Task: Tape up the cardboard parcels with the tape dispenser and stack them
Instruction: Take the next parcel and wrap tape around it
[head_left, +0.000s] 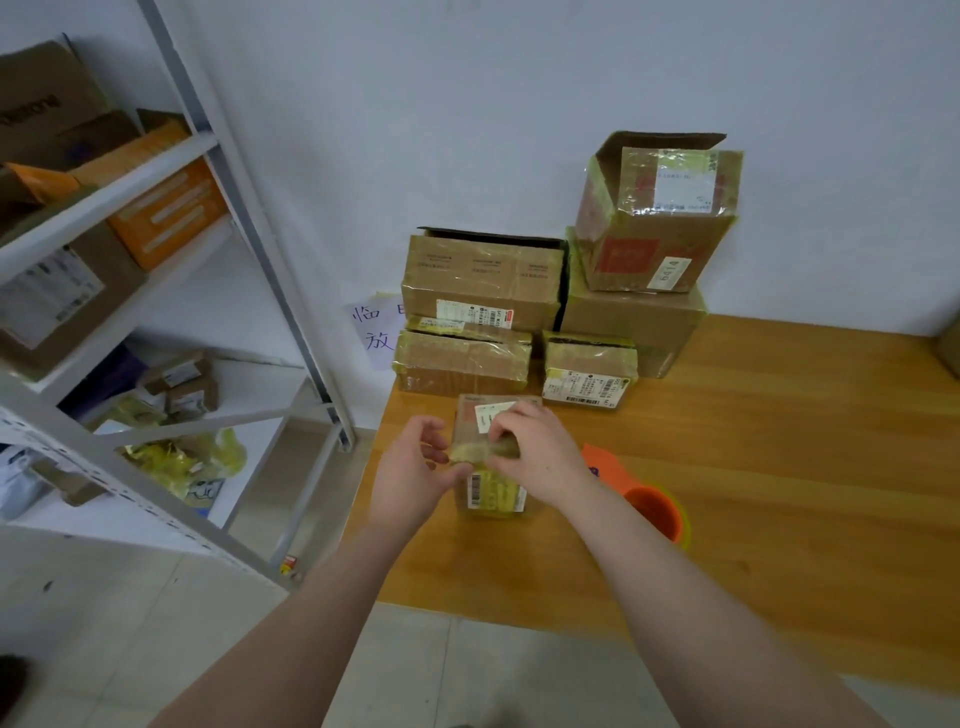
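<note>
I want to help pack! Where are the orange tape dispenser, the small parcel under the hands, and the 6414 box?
tape dispenser (655, 512): head view, its round orange end.
small parcel (501, 496): head view, its near yellow-taped end.
6414 box (670, 271): head view, its numbered label.

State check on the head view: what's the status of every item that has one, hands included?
Small brown cardboard parcel: lies on wooden table, partly taped.
Yellowish tape strip: across the parcel, pinched from both sides.
Left hand: pinches the strip.
Right hand: pinches the strip.
Orange tape dispenser: lies on the table, unheld.
Top cardboard box with red print: stacked, one flap up.
</note>
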